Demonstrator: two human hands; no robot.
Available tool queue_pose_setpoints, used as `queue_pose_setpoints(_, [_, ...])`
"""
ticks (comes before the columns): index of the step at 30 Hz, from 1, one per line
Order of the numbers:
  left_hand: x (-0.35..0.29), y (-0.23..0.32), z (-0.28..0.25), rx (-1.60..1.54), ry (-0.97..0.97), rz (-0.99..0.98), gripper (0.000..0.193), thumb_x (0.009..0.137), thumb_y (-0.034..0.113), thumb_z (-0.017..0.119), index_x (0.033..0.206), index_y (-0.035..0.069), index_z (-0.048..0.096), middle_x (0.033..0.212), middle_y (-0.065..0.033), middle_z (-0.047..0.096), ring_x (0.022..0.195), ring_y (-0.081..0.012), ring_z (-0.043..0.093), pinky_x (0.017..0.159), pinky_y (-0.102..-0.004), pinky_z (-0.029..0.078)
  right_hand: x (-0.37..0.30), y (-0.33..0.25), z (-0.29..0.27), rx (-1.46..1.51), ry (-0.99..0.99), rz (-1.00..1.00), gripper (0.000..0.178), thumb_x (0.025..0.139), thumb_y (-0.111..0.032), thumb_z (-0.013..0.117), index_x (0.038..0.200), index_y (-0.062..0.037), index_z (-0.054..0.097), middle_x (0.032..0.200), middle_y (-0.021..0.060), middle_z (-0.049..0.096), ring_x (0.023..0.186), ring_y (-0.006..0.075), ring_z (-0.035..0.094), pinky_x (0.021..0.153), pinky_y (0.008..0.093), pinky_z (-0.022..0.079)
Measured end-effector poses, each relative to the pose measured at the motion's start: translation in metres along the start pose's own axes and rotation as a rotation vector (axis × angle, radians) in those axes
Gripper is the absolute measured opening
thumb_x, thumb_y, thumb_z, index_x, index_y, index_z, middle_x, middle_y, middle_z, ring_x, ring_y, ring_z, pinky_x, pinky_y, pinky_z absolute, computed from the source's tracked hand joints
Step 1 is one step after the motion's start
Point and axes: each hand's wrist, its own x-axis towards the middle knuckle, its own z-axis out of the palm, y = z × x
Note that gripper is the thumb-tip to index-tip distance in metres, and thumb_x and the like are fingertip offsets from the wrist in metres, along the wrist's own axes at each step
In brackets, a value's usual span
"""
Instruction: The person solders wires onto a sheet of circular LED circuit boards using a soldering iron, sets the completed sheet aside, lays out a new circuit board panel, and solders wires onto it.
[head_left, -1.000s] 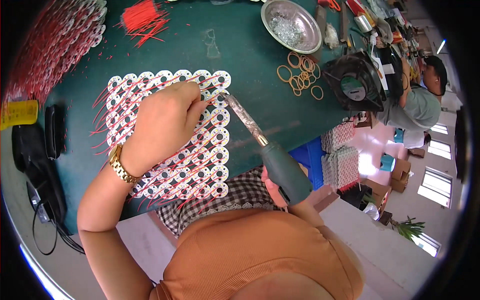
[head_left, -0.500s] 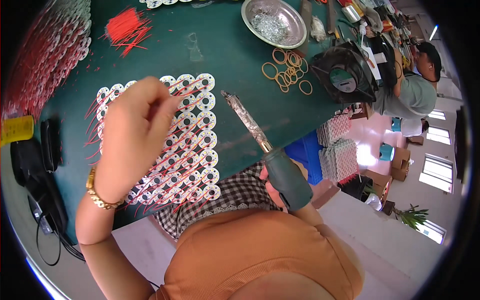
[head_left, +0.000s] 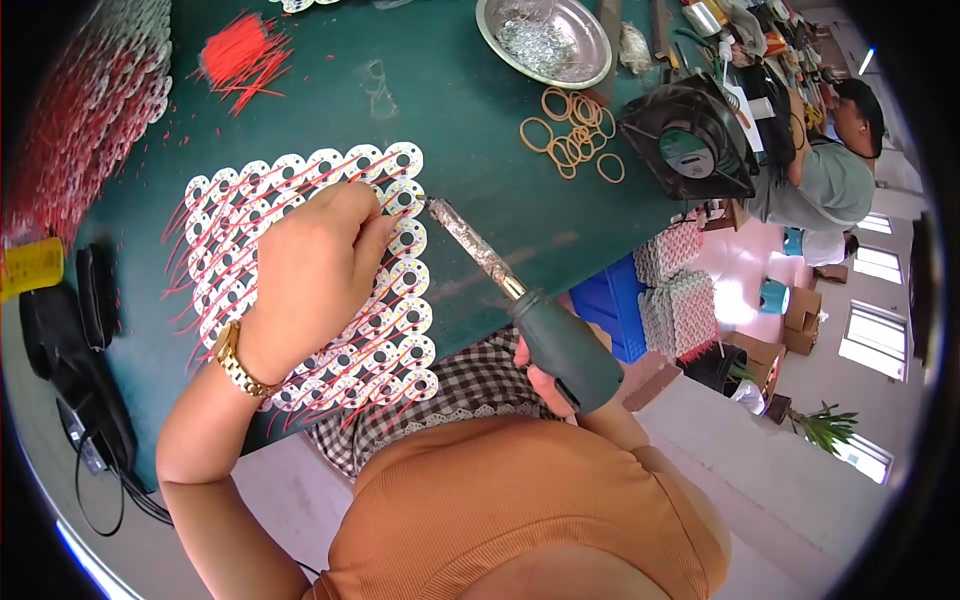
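A sheet of joined round white LED boards (head_left: pixel 408 277) lies on the green table, with thin red wires slanting across its rows. Over its upper middle is my left hand (head_left: pixel 318 262), closed in a pinch near the right-hand column; whatever the fingertips hold is too small to make out. It hides several boards. My right hand (head_left: pixel 545 382) is wrapped round the dark green handle of a soldering iron (head_left: pixel 475 248). The iron's tip is at the right edge of the second board from the top in that column; whether it touches, I cannot tell.
Loose red wires (head_left: pixel 240 58) lie at the far left, near stacked wired boards (head_left: pixel 110 120). A metal bowl (head_left: pixel 490 40) of shiny bits, rubber bands (head_left: pixel 570 140) and a black fan (head_left: pixel 690 145) stand to the right. Another person (head_left: pixel 830 180) sits beyond.
My left hand has come down and to the right, toward the right-hand column. The soldering iron has moved left, bringing its tip to the sheet's edge.
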Motion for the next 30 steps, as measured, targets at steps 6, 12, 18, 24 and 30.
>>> queue_pose_setpoints(6, [0.001, 0.002, -0.001, 0.006, -0.026, -0.018, 0.013, 0.086, 0.011, 0.065, 0.079, 0.002, 0.058, 0.067, -0.0131, 0.058, 0.06, -0.0292, 0.058, 0.056, -0.0382, 0.043, -0.012, -0.001, 0.006, 0.12, -0.019, 0.228, 0.039, 0.087, -0.032, 0.066, 0.105, 0.0025, 0.063, 0.075, 0.004, 0.063, 0.064, 0.0133, 0.06, 0.059, 0.0267, 0.049])
queue_pose_setpoints(12, [0.003, 0.001, 0.0, 0.016, -0.031, -0.032, 0.014, 0.085, 0.01, 0.064, 0.077, 0.002, 0.056, 0.067, -0.0134, 0.057, 0.06, -0.0304, 0.057, 0.057, -0.0393, 0.043, -0.003, -0.009, 0.01, 0.306, 0.026, 0.282, 0.038, 0.088, -0.029, 0.067, 0.108, 0.0013, 0.061, 0.08, 0.0023, 0.062, 0.07, 0.0097, 0.06, 0.059, 0.022, 0.048])
queue_pose_setpoints(18, [0.002, 0.0, 0.004, 0.038, 0.014, -0.01, 0.014, 0.084, 0.009, 0.065, 0.076, 0.002, 0.056, 0.068, -0.0139, 0.057, 0.061, -0.0319, 0.057, 0.057, -0.0405, 0.044, -0.032, 0.019, 0.019, 0.606, 0.087, 0.624, 0.045, 0.086, -0.027, 0.069, 0.119, 0.001, 0.055, 0.082, 0.0012, 0.059, 0.069, 0.0084, 0.056, 0.058, 0.0213, 0.047])
queue_pose_setpoints(24, [0.004, 0.0, 0.007, 0.046, 0.032, 0.009, 0.014, 0.083, 0.01, 0.065, 0.075, 0.003, 0.055, 0.069, -0.0141, 0.058, 0.062, -0.0329, 0.058, 0.057, -0.0411, 0.044, -0.019, 0.012, 0.008, 0.498, -0.025, 0.614, 0.034, 0.083, -0.02, 0.069, 0.108, 0.0012, 0.06, 0.08, 0.0058, 0.061, 0.068, 0.013, 0.059, 0.058, 0.0258, 0.048])
queue_pose_setpoints(30, [0.003, -0.003, 0.006, 0.034, 0.038, 0.01, 0.014, 0.083, 0.01, 0.065, 0.075, 0.002, 0.055, 0.069, -0.0143, 0.058, 0.062, -0.033, 0.059, 0.057, -0.041, 0.045, -0.006, -0.005, -0.002, 0.252, -0.032, 0.184, 0.048, 0.091, -0.036, 0.063, 0.118, 0.0019, 0.053, 0.08, 0.0071, 0.055, 0.067, 0.0151, 0.055, 0.06, 0.0279, 0.046])
